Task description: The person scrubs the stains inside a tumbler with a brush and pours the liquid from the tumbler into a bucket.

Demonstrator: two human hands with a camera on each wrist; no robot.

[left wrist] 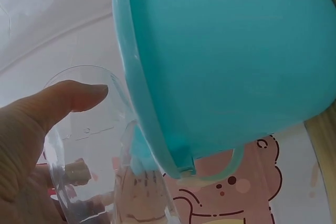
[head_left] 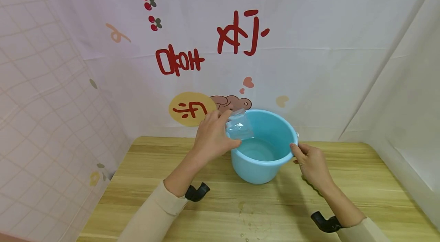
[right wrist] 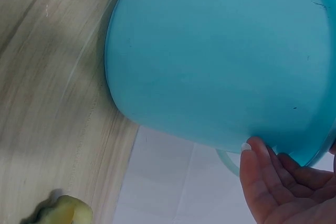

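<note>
A light blue bucket [head_left: 256, 171] stands on the wooden table, with water [head_left: 258, 149] in its bottom. My left hand [head_left: 212, 135] holds a clear plastic cup [head_left: 239, 125], tilted over the bucket's left rim. In the left wrist view, the thumb [left wrist: 86, 96] presses one side of the cup, and fingers show through its far side. My right hand [head_left: 312, 163] grips the bucket's right rim, thumb on top. In the right wrist view, its fingers [right wrist: 257, 169] lie against the bucket's outer wall. Whether the cup contains water is unclear.
Water drops and a wet patch [head_left: 252, 225] lie on the table [head_left: 137, 196] in front of the bucket. A green and yellow object [right wrist: 65, 212] is partly visible near the right forearm. A white printed cloth [head_left: 309, 62] hangs behind the table.
</note>
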